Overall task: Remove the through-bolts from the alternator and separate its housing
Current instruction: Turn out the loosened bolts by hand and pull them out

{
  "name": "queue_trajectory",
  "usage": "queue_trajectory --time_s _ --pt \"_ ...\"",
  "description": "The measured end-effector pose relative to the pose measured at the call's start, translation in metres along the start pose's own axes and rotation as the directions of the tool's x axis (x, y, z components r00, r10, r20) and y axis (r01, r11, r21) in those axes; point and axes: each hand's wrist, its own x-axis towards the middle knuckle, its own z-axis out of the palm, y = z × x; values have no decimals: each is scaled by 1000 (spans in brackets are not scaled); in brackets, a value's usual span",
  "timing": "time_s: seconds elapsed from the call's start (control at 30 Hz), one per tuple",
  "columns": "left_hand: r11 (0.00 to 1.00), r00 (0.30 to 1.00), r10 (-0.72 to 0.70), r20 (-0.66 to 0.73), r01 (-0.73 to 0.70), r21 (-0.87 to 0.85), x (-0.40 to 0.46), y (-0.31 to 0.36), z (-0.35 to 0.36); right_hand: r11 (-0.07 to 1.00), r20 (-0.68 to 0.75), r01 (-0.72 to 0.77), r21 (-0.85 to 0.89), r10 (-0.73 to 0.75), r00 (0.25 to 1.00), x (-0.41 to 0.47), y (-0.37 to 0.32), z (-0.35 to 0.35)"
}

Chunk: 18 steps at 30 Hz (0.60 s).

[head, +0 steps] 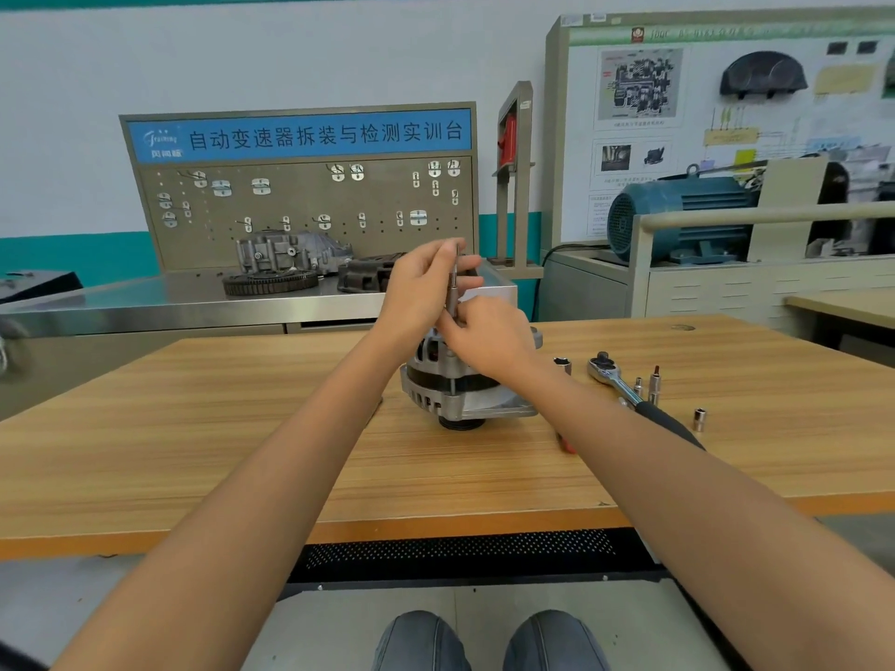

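Alternator [460, 385] is sitting pulley-down near the middle of the wooden workbench [193, 428], silver housing with vent slots all round. Starting on the left, the left hand [421, 288] is up above it, fingers curled round the top of a slim metal driver shaft [454, 288] that stands upright over the housing. Right beside it, the right hand [489, 336] is lower down, fingertips pinching the bottom end of that same shaft just where it meets the top of the alternator, so both hands are closed on the one tool. Can't make out the bolt head under the fingers. Moving right along the bench: a loose socket [563, 364] near the alternator, then a ratchet wrench [615, 380] lying partly under the right forearm, a couple of small bits [654, 385] standing upright, and another small socket [700, 418] furthest out.
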Motion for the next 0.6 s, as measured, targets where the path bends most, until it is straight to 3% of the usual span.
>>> queue_trajectory --time_s 0.27,0.37,0.6 --pt "999 994 -3 -107 -2 -46 6 5 -4 998 5 0 -65 0 1000 -2 1 -1" --pt "999 996 44 -74 -45 -21 6 5 -1 997 1 -18 -81 18 1000 -1 0 2" --pt "995 999 -32 -3 31 -93 0 -3 8 998 -30 32 -63 -34 999 -1 -1 1"
